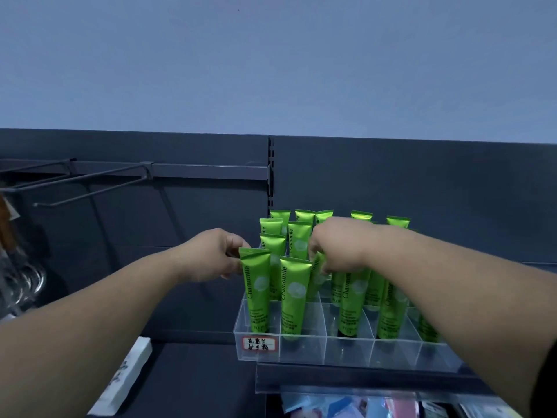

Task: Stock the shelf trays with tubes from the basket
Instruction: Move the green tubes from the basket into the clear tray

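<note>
Tubes (294,294), green, lettered Chamomile, stand cap-down and crimp-up in clear tray (301,349) on shelf (331,378). Dividers split the tray into narrow lanes, so each tube is propped upright by walls and neighbours. Rows run from tray's front wall to its back, and by the look of it the tray is near full. Left hand (208,254) is at tray's front-left corner, fingers curled, pinching the crimped top of corner tube (256,285). Judged a steadying hold, to stop that row leaning while the other hand works. Right hand (340,245) is over tray's middle, knuckles up, fingers closed downward round tilted tube (316,276), whose lower end points into a lane behind the front row. The tilt is likely there to thread it between standing neighbours. Step in hand, by my reading: seating that tube. Risk is knocking adjacent tubes out of line, since they stand close and tall. Handwritten price label (259,344) sits on tray's front wall, left end. Basket not in view. Left of tray are bare wire hooks (90,182) on the back panel. Below-left of tray lies a white box (126,378).
</note>
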Available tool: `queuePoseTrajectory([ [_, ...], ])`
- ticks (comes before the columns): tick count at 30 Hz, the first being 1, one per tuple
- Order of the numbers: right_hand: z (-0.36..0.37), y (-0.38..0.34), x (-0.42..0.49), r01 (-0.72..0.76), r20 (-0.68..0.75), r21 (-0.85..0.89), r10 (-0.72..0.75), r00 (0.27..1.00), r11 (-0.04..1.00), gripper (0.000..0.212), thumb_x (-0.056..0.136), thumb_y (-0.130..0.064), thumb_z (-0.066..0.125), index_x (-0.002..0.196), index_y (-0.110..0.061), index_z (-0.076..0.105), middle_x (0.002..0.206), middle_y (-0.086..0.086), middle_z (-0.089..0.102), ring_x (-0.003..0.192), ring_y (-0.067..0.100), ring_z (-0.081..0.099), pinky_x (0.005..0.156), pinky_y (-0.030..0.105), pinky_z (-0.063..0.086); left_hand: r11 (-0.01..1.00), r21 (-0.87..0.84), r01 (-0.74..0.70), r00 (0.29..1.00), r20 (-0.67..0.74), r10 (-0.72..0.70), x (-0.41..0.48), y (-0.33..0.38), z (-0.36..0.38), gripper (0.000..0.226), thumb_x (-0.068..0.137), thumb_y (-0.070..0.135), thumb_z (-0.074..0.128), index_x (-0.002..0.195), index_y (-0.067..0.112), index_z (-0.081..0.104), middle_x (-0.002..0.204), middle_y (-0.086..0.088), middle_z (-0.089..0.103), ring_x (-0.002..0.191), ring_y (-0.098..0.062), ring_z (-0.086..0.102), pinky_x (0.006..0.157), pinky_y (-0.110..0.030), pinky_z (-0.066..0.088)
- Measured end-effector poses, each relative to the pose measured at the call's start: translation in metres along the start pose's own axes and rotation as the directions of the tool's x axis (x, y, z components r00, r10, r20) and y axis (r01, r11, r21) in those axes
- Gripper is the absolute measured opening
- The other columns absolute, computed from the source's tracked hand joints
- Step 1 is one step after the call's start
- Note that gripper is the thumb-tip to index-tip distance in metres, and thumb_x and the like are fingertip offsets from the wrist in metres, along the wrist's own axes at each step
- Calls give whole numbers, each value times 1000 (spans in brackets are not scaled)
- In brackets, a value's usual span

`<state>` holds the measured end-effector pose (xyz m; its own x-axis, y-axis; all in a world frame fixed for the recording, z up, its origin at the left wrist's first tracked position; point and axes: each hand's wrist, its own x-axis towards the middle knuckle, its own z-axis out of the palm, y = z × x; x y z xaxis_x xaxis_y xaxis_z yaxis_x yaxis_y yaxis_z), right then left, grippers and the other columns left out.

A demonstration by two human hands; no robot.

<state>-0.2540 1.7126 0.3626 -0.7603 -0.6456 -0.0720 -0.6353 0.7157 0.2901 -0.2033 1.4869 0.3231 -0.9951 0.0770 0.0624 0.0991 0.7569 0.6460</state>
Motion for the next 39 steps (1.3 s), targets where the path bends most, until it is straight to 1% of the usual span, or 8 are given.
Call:
queuePoseTrajectory([
  [6,-12,9,3,-27,-15,161,30,999,987,26,84,-35,71,78,-15,56,74,-10,50,78,20,50,59,26,39,997,-82,12,995,-97,-20,9,-4,7,14,89,7,62,92,17,71,81,3,74,66,-2,67,65,-14,53],
  [9,-13,6,5,-43,26,180,39,999,983,36,82,-36,72,104,-8,66,97,0,66,90,23,60,76,30,50,997,-75,6,999,-35,-9,14,-4,5,16,89,6,61,93,19,71,85,2,74,70,-6,66,73,-21,56],
  [12,-15,3,6,-50,23,204,46,999,978,43,80,-36,74,112,-8,66,107,4,68,94,22,62,83,33,51,997,-77,-2,999,42,6,16,-4,1,19,87,4,61,98,16,71,90,-3,74,73,-7,64,79,-28,55],
  [21,-39,26,4,-84,-94,372,127,987,925,14,84,-26,73,97,-27,72,73,-21,60,74,1,59,75,21,46,982,-188,-34,996,69,48,21,-12,-14,21,81,-3,69,91,15,71,77,8,67,71,-4,60,65,-17,49],
  [26,-27,30,13,-140,-14,273,149,989,952,28,80,-22,76,107,-29,70,94,-15,65,89,8,59,82,22,45,977,-193,-90,984,-166,58,31,-12,-22,12,84,15,71,92,25,72,84,6,71,68,1,62,62,-12,46],
  [32,-13,24,22,-150,43,220,144,989,964,20,83,-16,69,103,-15,72,95,-9,72,94,11,66,85,25,51,974,-201,-105,992,-85,90,40,-2,-13,10,88,25,67,97,24,72,83,9,73,70,5,63,62,-8,46],
  [35,-12,25,26,-150,30,234,147,989,961,15,83,-15,69,98,-14,73,88,-11,72,91,9,67,84,27,53,980,-167,-105,993,-78,93,45,-2,-11,9,87,29,67,92,26,74,73,12,69,64,1,57,62,-11,47],
  [39,-15,25,32,-123,-68,379,160,985,917,12,77,-18,78,84,-26,73,70,-17,66,79,4,64,82,24,52,986,-144,-82,995,-63,73,50,-7,-12,11,85,33,70,88,24,75,85,-4,72,70,-7,57,72,-24,52],
])
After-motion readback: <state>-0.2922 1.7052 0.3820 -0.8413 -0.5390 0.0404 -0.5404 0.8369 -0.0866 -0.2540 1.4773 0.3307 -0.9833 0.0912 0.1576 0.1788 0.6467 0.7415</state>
